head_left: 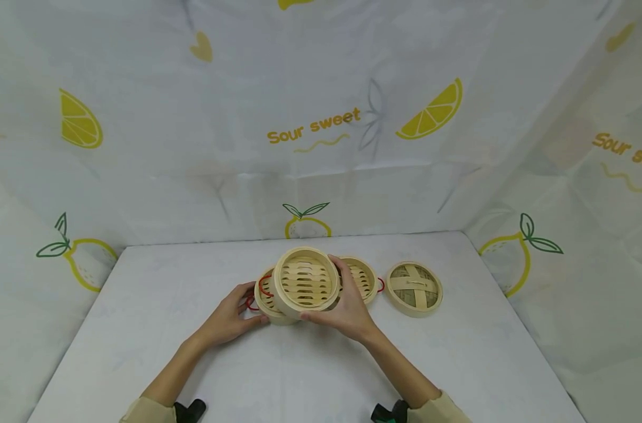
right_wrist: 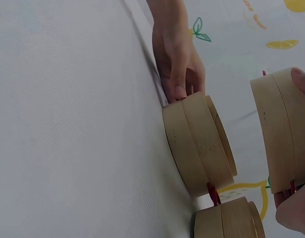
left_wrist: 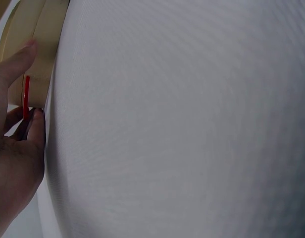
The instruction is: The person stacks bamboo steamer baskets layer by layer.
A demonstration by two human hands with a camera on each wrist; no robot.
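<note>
My right hand [head_left: 350, 315] grips a round bamboo steamer basket [head_left: 306, 279] by its side, thumb at the near rim and fingers round the far side. In the right wrist view this held basket [right_wrist: 279, 131] is raised off the table. Below and left of it, a second steamer basket [head_left: 281, 319] stands on the table, partly hidden by the raised one. My left hand [head_left: 228, 317] holds that second basket at its left side, thumb on the wall and fingers by a red loop handle [left_wrist: 26, 96].
A third steamer basket [head_left: 364, 276] with a red loop stands behind my right hand, partly covered by it. Farther right lies a woven bamboo lid [head_left: 414, 288] with crossed strips. The white table [head_left: 236, 376] meets lemon-printed cloth walls [head_left: 236, 205] at the back and sides.
</note>
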